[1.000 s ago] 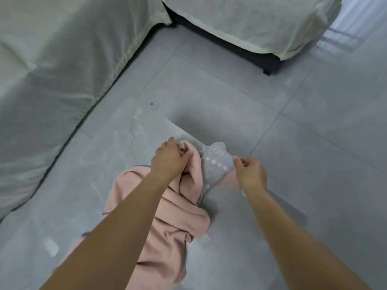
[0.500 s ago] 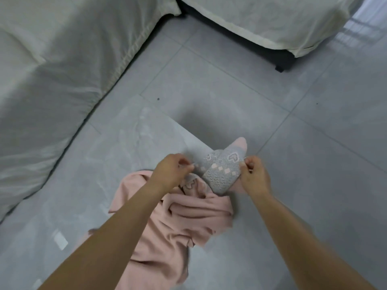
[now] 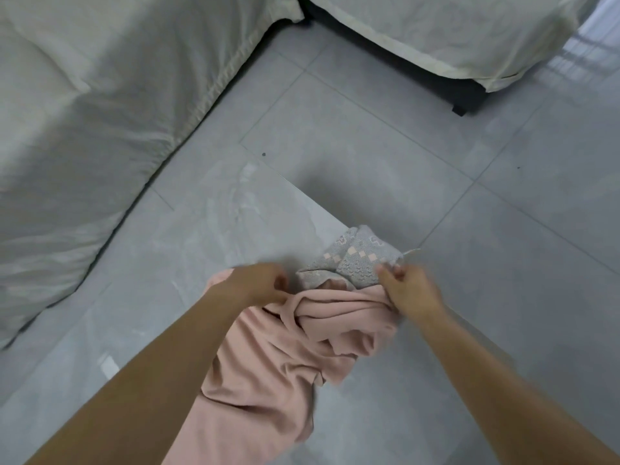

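Observation:
A crumpled pink garment (image 3: 288,357) lies on a grey marbled tabletop (image 3: 208,236) right below me. At its far end a grey sock (image 3: 355,260) with a pink diamond pattern rests partly on the garment, near the tabletop's edge. My right hand (image 3: 411,292) pinches the sock's right edge between thumb and fingers. My left hand (image 3: 258,285) hovers over the garment's far left part with its fingers curled, a small gap away from the sock. This hand is motion-blurred, so I cannot make out whether it holds any cloth.
A sofa under a white sheet (image 3: 84,129) runs along the left. A second covered sofa section (image 3: 446,31) with a dark base stands at the back. Grey floor tiles (image 3: 503,213) spread beyond the tabletop's far edge and to the right.
My left hand has let go of the sock and drawn left over the pink garment. The sock has dropped flatter, with my right hand still pinching it. The view has shifted slightly.

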`<action>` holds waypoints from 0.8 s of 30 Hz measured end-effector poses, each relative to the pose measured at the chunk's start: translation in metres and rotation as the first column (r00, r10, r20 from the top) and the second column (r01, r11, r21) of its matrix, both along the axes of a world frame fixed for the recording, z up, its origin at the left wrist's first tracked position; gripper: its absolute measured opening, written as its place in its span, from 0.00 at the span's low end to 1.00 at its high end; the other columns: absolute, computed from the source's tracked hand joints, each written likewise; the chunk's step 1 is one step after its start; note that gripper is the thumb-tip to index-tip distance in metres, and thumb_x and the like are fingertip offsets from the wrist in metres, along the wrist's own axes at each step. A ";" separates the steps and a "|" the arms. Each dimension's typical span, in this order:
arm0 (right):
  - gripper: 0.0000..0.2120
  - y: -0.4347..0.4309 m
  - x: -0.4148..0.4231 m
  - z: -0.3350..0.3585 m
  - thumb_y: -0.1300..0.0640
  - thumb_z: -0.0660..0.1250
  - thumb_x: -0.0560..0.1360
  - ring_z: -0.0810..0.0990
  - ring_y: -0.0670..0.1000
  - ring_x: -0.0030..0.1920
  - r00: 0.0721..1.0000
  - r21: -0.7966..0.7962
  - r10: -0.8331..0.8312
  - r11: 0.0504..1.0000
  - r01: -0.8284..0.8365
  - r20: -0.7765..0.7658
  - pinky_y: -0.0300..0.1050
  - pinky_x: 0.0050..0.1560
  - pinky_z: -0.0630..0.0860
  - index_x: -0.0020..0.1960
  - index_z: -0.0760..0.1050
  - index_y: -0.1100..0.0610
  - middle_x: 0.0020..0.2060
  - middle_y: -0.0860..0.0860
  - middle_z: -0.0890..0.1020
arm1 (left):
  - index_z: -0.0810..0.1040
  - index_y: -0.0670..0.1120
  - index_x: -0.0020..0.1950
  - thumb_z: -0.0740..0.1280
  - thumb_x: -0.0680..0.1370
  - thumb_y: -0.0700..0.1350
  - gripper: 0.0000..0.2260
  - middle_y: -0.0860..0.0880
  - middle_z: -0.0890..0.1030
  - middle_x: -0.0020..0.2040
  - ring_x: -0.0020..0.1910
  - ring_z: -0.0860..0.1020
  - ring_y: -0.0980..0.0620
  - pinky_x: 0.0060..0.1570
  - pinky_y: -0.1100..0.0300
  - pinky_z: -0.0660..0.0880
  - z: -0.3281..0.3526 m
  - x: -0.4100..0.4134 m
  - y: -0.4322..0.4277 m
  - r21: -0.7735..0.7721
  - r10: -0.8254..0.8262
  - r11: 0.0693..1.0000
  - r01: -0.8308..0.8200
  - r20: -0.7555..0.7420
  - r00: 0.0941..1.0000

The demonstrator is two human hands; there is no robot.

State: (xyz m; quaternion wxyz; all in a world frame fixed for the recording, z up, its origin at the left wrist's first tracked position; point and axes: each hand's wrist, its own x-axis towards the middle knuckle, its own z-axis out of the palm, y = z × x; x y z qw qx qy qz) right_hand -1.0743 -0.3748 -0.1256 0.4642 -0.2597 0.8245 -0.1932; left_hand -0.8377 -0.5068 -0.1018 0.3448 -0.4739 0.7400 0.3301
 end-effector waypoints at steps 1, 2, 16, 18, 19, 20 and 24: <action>0.19 0.010 0.006 0.004 0.36 0.63 0.68 0.80 0.53 0.38 0.993 0.041 0.115 0.993 -0.115 0.008 0.45 0.40 0.74 0.38 0.74 0.53 0.32 0.46 0.80 | 0.78 0.52 0.46 0.67 0.71 0.57 0.11 0.53 0.80 0.42 0.42 0.78 0.52 0.45 0.55 0.73 -0.001 0.002 0.004 -0.011 -0.022 1.000 0.022 -0.060 0.998; 0.22 0.019 0.012 0.007 0.33 0.63 0.66 0.81 0.52 0.37 0.977 0.108 0.207 0.972 -0.210 0.043 0.43 0.37 0.75 0.38 0.76 0.53 0.31 0.47 0.81 | 0.79 0.49 0.44 0.67 0.73 0.53 0.08 0.50 0.79 0.41 0.42 0.77 0.51 0.44 0.55 0.73 -0.001 0.002 0.008 -0.020 -0.010 1.000 0.008 -0.135 0.991; 0.18 -0.017 0.021 0.030 0.60 0.68 0.71 0.74 0.49 0.56 0.974 -0.356 -0.204 0.907 0.228 0.103 0.34 0.54 0.70 0.60 0.72 0.50 0.57 0.51 0.75 | 0.68 0.43 0.36 0.58 0.79 0.44 0.12 0.50 0.69 0.32 0.33 0.68 0.50 0.30 0.60 0.63 0.031 0.027 -0.013 -0.341 0.491 0.674 -0.656 -0.456 0.742; 0.20 -0.011 0.023 0.023 0.57 0.69 0.71 0.75 0.55 0.57 0.939 -0.262 -0.342 0.904 0.338 0.035 0.43 0.55 0.70 0.62 0.71 0.56 0.58 0.57 0.76 | 0.68 0.43 0.34 0.60 0.78 0.49 0.14 0.48 0.71 0.33 0.35 0.69 0.47 0.30 0.59 0.63 0.023 0.033 -0.009 -0.336 0.433 0.818 -0.466 -0.174 0.885; 0.17 -0.007 0.024 0.025 0.55 0.68 0.72 0.77 0.57 0.54 0.916 -0.232 -0.400 0.889 0.396 0.030 0.44 0.53 0.70 0.59 0.73 0.58 0.55 0.58 0.78 | 0.71 0.43 0.37 0.61 0.76 0.52 0.14 0.48 0.74 0.36 0.37 0.71 0.47 0.33 0.58 0.65 0.020 0.034 -0.006 -0.297 0.400 0.868 -0.397 -0.055 0.915; 0.12 -0.001 0.027 0.025 0.54 0.67 0.73 0.78 0.56 0.49 0.908 -0.205 -0.417 0.887 0.414 0.030 0.44 0.49 0.71 0.53 0.75 0.58 0.49 0.57 0.80 | 0.73 0.43 0.41 0.62 0.75 0.54 0.14 0.47 0.76 0.39 0.38 0.73 0.48 0.37 0.58 0.68 0.018 0.034 -0.002 -0.264 0.368 0.899 -0.349 0.022 0.930; 0.15 0.012 0.048 0.027 0.50 0.66 0.73 0.77 0.55 0.34 0.931 -0.184 -0.337 0.915 0.359 0.144 0.46 0.37 0.72 0.31 0.75 0.56 0.28 0.51 0.79 | 0.74 0.47 0.58 0.61 0.75 0.50 0.14 0.48 0.78 0.55 0.54 0.76 0.45 0.54 0.52 0.73 0.014 0.006 0.005 -0.339 0.244 0.908 -0.246 -0.049 0.969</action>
